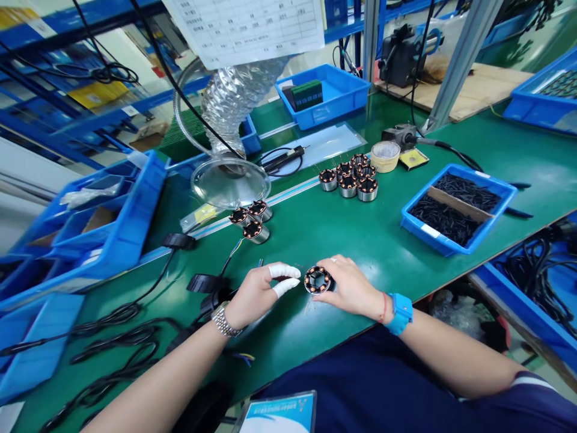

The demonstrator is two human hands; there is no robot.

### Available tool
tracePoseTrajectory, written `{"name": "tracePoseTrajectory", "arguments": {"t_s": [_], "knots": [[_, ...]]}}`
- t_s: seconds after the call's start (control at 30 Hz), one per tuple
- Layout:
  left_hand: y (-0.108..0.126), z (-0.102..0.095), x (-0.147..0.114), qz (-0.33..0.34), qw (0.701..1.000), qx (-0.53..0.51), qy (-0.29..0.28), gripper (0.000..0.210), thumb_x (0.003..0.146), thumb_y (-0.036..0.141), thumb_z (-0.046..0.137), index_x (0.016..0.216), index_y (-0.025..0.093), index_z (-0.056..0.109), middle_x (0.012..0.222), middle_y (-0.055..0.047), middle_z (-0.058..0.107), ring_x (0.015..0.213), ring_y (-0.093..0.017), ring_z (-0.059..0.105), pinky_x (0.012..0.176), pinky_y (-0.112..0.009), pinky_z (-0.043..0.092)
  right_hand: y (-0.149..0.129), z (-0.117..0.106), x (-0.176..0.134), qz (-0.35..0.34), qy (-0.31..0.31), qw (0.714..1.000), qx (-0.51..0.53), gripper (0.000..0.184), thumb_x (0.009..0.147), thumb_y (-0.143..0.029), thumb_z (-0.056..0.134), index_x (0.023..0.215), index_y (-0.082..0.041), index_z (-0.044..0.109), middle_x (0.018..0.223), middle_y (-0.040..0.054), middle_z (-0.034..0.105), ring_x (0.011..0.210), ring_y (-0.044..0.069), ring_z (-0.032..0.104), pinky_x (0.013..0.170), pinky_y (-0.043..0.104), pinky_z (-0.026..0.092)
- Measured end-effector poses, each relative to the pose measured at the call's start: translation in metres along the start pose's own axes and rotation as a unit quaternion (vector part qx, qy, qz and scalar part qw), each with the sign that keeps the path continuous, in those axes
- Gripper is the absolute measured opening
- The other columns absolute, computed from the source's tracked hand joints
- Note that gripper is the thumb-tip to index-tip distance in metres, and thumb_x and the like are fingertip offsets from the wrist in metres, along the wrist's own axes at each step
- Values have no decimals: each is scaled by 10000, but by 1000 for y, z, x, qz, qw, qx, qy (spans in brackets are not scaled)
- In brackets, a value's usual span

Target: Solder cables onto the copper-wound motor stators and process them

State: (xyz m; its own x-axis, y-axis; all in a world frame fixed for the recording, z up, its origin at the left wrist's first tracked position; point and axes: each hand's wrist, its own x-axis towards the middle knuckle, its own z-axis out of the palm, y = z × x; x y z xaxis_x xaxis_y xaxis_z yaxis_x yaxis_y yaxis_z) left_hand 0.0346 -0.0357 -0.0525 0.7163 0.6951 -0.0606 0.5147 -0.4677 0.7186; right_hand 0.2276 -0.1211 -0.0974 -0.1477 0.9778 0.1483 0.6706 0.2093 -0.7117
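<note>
My right hand (349, 285) is closed round the rim of a motor stator (317, 280), a steel ring with copper windings and a black inner core, its open end facing up. Just left of it, my left hand (259, 291) wears white finger covers, and its thumb and forefinger tips come together in a pinch. Whether a thin wire is between them is too fine to make out. Three more stators (256, 231) stand beyond my left hand. A further group of several stators (348, 184) is set farther back, with thin wires sticking up.
Black cables (130, 310) with round black parts lie at left. A blue tray (469, 240) of short black tubes stands at right. Behind are a fume duct hood (231, 183), a tape roll (385, 156), a soldering-iron stand (399, 137) and a blue bin (333, 111).
</note>
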Motion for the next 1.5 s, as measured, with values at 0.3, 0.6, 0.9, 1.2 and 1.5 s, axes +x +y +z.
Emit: {"name": "tracePoseTrajectory", "arguments": {"t_s": [0.3,0.6,0.9,1.2,1.5], "knots": [[-7,11,1,-12,989,-138,61,162,690,312,661,715,156,623,743,-46,659,699,-160,614,694,-293,510,2,1,0,-3,6,1000,-10,486,682,-538,617,1000,-188,505,893,56,579,867,199,479,745,323,363],[7,-8,1,-70,988,-136,29,229,663,346,681,783,152,653,825,-72,688,788,-199,636,780,-335,510,0,4,0,4,13,1000,-28,485,690,-550,601,996,-186,502,888,61,571,862,204,469,715,315,349],[30,-13,5,-149,988,-1,-36,314,737,446,524,667,147,595,641,-26,615,609,-153,550,568,-242,437,1,5,0,1,18,999,-28,452,699,-526,604,978,-185,499,879,54,570,845,196,464,702,306,338],[38,-16,10,-103,981,145,-75,288,788,367,414,647,172,573,617,3,604,593,-154,547,565,-233,394,2,6,0,1,16,1000,-24,469,683,-512,629,985,-180,494,885,59,566,855,198,462,716,309,336],[25,-11,0,-136,982,107,-80,371,727,475,553,935,169,585,851,-37,652,743,-180,597,689,-282,466,0,5,0,6,23,999,-29,440,693,-503,621,969,-183,504,877,48,571,846,195,462,705,298,335]]}}
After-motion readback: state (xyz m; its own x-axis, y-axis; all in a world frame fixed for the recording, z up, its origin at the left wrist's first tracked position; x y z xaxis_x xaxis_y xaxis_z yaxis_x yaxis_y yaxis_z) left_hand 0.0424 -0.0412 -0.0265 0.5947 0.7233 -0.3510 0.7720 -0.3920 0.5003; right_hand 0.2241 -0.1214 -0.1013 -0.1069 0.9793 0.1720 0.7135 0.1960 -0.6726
